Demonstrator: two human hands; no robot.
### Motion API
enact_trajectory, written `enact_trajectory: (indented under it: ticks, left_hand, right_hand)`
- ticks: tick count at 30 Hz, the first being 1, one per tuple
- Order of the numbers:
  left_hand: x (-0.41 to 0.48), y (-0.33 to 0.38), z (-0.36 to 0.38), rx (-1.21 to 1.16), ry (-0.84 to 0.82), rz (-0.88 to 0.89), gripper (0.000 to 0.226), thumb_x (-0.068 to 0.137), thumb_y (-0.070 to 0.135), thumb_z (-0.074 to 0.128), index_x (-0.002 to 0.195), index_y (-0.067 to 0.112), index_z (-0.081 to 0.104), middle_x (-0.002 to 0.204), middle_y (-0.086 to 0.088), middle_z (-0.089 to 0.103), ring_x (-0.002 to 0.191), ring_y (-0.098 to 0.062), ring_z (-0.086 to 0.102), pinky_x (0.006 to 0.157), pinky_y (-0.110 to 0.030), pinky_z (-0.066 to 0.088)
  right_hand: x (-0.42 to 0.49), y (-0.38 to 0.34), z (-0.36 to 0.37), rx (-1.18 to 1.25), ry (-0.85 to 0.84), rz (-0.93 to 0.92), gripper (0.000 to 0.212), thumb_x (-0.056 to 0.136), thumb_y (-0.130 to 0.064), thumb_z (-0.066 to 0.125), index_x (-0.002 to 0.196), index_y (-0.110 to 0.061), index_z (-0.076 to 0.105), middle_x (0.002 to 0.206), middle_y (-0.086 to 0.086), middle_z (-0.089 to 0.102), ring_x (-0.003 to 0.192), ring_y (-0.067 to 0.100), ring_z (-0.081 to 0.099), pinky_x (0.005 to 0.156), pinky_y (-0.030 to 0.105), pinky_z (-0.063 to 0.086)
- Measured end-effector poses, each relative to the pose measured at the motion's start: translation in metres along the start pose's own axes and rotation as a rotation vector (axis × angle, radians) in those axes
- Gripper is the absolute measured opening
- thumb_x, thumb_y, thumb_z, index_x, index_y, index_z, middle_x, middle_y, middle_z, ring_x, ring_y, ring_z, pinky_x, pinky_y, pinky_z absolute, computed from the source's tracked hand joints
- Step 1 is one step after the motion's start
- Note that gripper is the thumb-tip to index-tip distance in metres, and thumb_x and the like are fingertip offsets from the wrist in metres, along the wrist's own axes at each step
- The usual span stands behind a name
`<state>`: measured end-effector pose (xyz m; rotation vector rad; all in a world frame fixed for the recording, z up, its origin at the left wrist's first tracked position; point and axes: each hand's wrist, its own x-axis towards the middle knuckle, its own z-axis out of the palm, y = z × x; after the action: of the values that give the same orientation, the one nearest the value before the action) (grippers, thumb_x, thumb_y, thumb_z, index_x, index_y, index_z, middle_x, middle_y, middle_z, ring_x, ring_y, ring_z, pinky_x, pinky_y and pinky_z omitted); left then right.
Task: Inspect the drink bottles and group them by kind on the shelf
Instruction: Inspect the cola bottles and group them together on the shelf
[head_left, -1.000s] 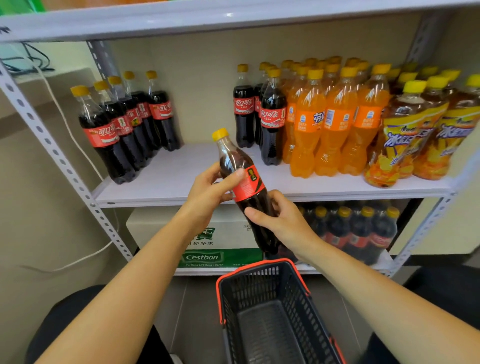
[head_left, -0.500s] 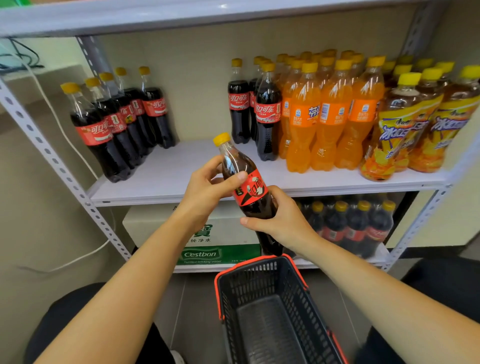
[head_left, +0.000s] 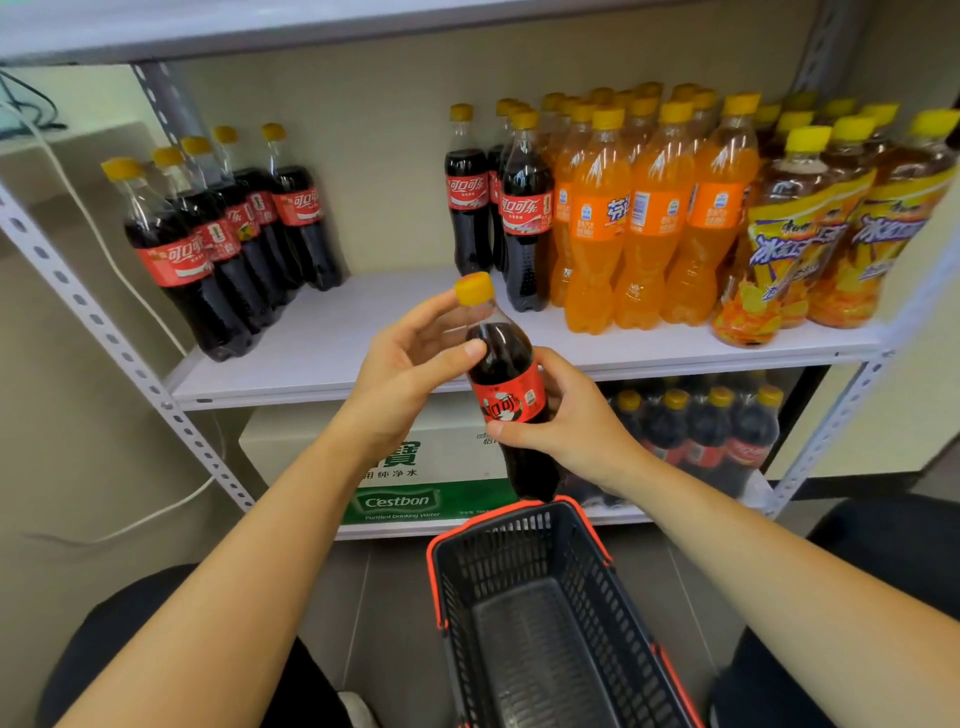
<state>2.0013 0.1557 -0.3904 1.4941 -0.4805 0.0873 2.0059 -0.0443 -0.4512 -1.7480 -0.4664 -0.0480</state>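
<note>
Both hands hold a cola bottle (head_left: 506, 369) with a yellow cap and red label, tilted in front of the white shelf (head_left: 332, 338). My left hand (head_left: 410, 364) grips its neck and shoulder, thumb across the dark liquid. My right hand (head_left: 571, 421) wraps round the label and lower body from behind. On the shelf a row of cola bottles (head_left: 228, 234) stands at the left. Three more cola bottles (head_left: 498, 208) stand mid-shelf beside several orange soda bottles (head_left: 649, 208). Iced tea bottles (head_left: 831, 223) fill the right end.
A dark shopping basket (head_left: 545, 613) with red trim sits on the floor below my hands. The lower shelf holds a Cestbon water carton (head_left: 405, 483) and a pack of cola bottles (head_left: 701, 431). A white cable (head_left: 93, 228) hangs at the left by the slotted upright.
The bottle has turned in my hands, so more of the label's front faces me. My left hand has slid up towards the neck. The view has shifted slightly.
</note>
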Motion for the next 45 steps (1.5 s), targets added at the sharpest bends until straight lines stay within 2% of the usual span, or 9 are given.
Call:
enact_trajectory:
  ticks: [4,13,17,23,30,33,36,41,45]
  left_hand:
    - [-0.008,0.010,0.002,0.193,0.092,0.116,0.033,0.088,0.007,0.076,0.117,0.022,0.072,0.111,0.003,0.077,0.105,-0.016,0.072,0.087,-0.027,0.057]
    - [-0.026,0.019,0.007,0.742,0.116,0.424,0.020,0.078,0.013,0.088,0.094,0.010,0.075,0.087,0.000,0.074,0.075,-0.014,0.070,0.070,-0.020,0.056]
    - [-0.030,0.021,0.012,0.646,0.148,0.286,0.014,0.085,0.017,0.082,0.075,0.011,0.074,0.066,0.004,0.074,0.063,-0.013,0.073,0.061,-0.030,0.059]
    - [-0.027,0.023,0.004,0.164,0.029,0.012,0.010,0.083,0.018,0.074,0.089,0.011,0.079,0.082,-0.004,0.078,0.076,-0.015,0.074,0.069,-0.025,0.059]
    - [-0.024,0.015,0.002,-0.046,-0.136,0.082,0.026,0.091,0.000,0.062,0.101,0.016,0.081,0.113,-0.004,0.073,0.104,-0.021,0.070,0.082,-0.030,0.058]
    - [-0.023,0.015,0.004,0.013,-0.107,0.171,0.021,0.089,0.001,0.069,0.098,0.016,0.081,0.119,-0.008,0.072,0.112,-0.029,0.067,0.086,-0.035,0.057]
    - [-0.024,0.012,0.010,0.231,0.088,0.273,0.016,0.088,0.002,0.075,0.097,0.014,0.078,0.111,-0.005,0.077,0.098,-0.033,0.070,0.079,-0.029,0.057]
    - [-0.024,0.006,0.021,0.324,0.314,0.309,0.019,0.089,0.007,0.077,0.104,0.019,0.078,0.099,0.006,0.079,0.081,-0.011,0.070,0.072,-0.023,0.056]
    - [-0.022,-0.003,0.018,0.419,0.227,0.241,0.031,0.096,0.006,0.067,0.124,0.020,0.071,0.115,0.008,0.075,0.101,-0.010,0.068,0.071,-0.025,0.058]
  right_hand:
    - [-0.001,0.010,-0.004,-0.072,0.018,-0.038,0.076,0.073,-0.015,0.092,0.137,-0.027,0.053,0.124,-0.002,0.068,0.115,0.015,0.067,0.099,0.047,0.056]
    - [-0.010,0.023,-0.013,-0.346,0.090,-0.207,0.079,0.070,-0.022,0.092,0.138,-0.031,0.052,0.133,-0.009,0.060,0.124,0.014,0.057,0.106,0.038,0.049]
    - [-0.016,0.028,-0.016,-0.467,0.121,-0.248,0.078,0.072,-0.024,0.091,0.138,-0.035,0.049,0.130,-0.012,0.056,0.121,0.012,0.054,0.102,0.040,0.049]
    - [-0.019,0.029,-0.022,-0.420,0.123,-0.241,0.079,0.070,-0.024,0.092,0.138,-0.034,0.051,0.132,-0.011,0.058,0.123,0.014,0.055,0.104,0.036,0.048]
    - [-0.020,0.022,-0.023,-0.276,0.047,-0.191,0.083,0.066,-0.039,0.090,0.139,-0.037,0.049,0.133,-0.012,0.061,0.126,0.008,0.056,0.106,0.024,0.045]
    - [-0.020,0.016,-0.024,-0.171,-0.012,-0.154,0.083,0.067,-0.037,0.091,0.141,-0.032,0.052,0.132,-0.013,0.064,0.125,0.007,0.060,0.104,0.028,0.049]
    - [-0.020,0.010,-0.028,-0.172,-0.082,-0.110,0.083,0.069,-0.033,0.094,0.141,-0.036,0.052,0.129,-0.017,0.066,0.118,0.002,0.063,0.100,0.028,0.053]
    - [-0.019,0.005,-0.030,-0.116,-0.151,-0.043,0.076,0.069,-0.030,0.095,0.134,-0.034,0.058,0.119,-0.013,0.072,0.109,0.005,0.069,0.091,0.024,0.057]
    - [-0.018,0.001,-0.034,0.036,-0.117,0.020,0.066,0.071,-0.025,0.093,0.128,-0.027,0.061,0.112,-0.004,0.076,0.103,0.014,0.073,0.085,0.024,0.057]
